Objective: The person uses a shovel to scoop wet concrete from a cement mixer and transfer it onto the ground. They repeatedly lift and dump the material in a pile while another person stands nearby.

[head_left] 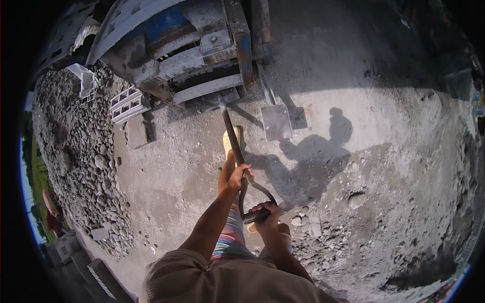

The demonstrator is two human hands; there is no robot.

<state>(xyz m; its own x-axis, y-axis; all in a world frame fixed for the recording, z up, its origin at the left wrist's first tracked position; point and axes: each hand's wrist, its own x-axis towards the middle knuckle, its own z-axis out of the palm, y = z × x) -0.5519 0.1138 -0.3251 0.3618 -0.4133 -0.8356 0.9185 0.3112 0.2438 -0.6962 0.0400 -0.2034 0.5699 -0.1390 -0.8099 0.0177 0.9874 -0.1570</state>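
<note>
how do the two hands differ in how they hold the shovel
The left hand grips the straight shaft of the shovel, higher up and farther from the body; the right hand grips the D-shaped handle at the near end, close to the body. The left arm is stretched out, the right arm is bent in. The left hand wraps around from the side, the right hand closes over the crossbar. Both hands are bare and shut tight on the same shovel.

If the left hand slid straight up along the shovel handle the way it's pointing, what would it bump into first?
Probably the shovel's blade end, tucked under the grey-and-blue machine. The left hand grips the shaft, which looks bare up to there. Depth is hard to judge.
</note>
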